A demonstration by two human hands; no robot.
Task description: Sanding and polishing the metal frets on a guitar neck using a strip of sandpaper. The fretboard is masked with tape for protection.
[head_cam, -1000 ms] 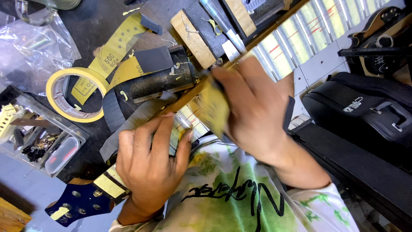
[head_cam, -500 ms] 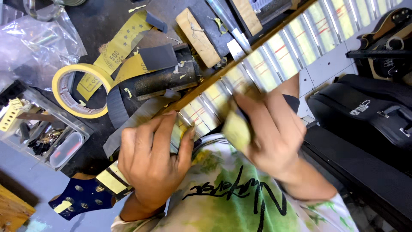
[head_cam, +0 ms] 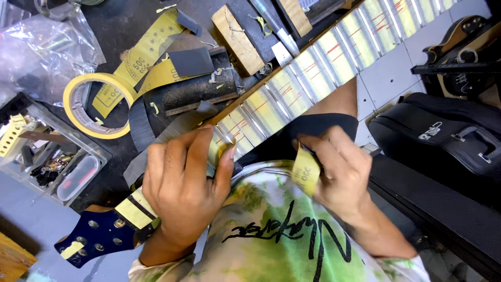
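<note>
across the middle of the view, a guitar neck (head_cam: 292, 89) runs diagonally from lower left to upper right, its fretboard masked w/ pale yellow tape between the metal frets, some red marks on the tape. left hand (head_cam: 182, 188) lies flat over the neck near the lower end, fingers spread & pressed down on it, thumb side toward the body. right hand (head_cam: 339, 175) is off the neck, just beside its lower edge, fingers pinched around a small folded piece of yellow sandpaper (head_cam: 305, 171) held over the person's tie-dye shirt (head_cam: 271, 240). below the left hand the dark blue headstock (head_cam: 96, 237) sticks out, w/ round tuner holes & a bit of yellow tape on it.

on the dark worktop (head_cam: 120, 21) behind the neck: a roll of yellow masking tape (head_cam: 78, 99) lying flat, long yellow sandpaper strips (head_cam: 143, 52) overlapping it, grey sandpaper sheets (head_cam: 192, 61), a dark block (head_cam: 193, 94) & a wooden block (head_cam: 237, 39). at far left a clear plastic parts box (head_cam: 62, 162) w/ small hardware, and crumpled clear plastic bag (head_cam: 42, 47) above it. at right, on the tiled floor (head_cam: 391, 73), a black instrument case (head_cam: 443, 141) w/ metal latch, & part of another guitar (head_cam: 464, 36) at upper right.
</note>
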